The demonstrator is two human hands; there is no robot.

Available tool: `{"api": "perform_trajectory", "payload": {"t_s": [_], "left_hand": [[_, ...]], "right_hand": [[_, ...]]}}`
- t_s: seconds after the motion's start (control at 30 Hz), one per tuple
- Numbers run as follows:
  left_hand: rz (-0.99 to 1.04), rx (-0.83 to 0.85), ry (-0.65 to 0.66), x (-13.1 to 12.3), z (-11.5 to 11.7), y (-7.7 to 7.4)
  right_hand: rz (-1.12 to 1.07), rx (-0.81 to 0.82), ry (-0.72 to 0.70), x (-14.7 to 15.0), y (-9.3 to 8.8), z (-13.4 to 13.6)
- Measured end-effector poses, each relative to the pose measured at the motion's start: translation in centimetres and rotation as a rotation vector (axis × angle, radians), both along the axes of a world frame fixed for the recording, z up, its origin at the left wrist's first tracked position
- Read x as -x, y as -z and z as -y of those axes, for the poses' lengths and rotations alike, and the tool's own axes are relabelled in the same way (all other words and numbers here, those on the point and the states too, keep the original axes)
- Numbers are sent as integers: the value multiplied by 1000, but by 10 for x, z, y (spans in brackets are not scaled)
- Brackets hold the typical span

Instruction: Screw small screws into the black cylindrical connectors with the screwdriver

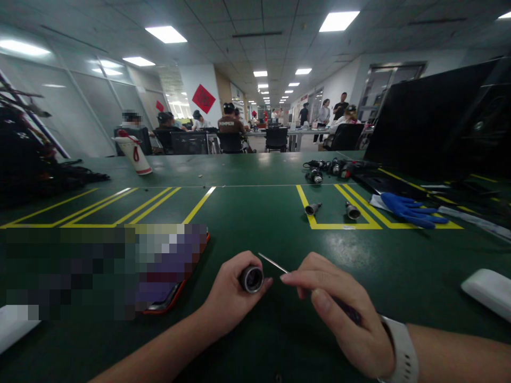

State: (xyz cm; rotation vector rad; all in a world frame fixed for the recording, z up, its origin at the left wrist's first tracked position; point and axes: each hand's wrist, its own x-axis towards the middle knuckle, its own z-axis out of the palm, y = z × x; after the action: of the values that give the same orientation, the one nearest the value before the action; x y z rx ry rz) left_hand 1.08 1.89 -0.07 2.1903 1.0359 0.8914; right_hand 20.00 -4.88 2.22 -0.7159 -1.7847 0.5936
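Note:
My left hand [229, 295] is closed around a small black cylindrical part with a metal rim [252, 279], its open end facing me. My right hand [339, 308] pinches a thin metal tool [272, 263] with a dark handle; the tip points up and left, just above the cylinder and apart from it. Both hands rest low over the green table mat [255, 229]. A white watch band [401, 351] sits on my right wrist.
Two small cylindrical parts [312, 208] [353, 211] lie in a yellow-taped box. Behind them is a cluster of similar parts [331, 167]. A blue glove [411, 210] lies right, a phone [171, 298] left, a white cup [133, 154] far left, a white object [489, 290] at the right edge. People sit at desks beyond.

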Motion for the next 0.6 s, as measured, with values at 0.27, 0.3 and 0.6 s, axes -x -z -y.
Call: {"api": "perform_trajectory", "payload": {"t_s": [0.27,0.3,0.6], "left_hand": [[-13,2,-38,-1,2,0],[-31,-15,-44,-1,2,0],[-78,-66,-26,-2,5,-4]], "right_hand": [[145,50,76,8,0,13],[168,46,86,9,-1,13],[61,376,108,13,1,9]]}}
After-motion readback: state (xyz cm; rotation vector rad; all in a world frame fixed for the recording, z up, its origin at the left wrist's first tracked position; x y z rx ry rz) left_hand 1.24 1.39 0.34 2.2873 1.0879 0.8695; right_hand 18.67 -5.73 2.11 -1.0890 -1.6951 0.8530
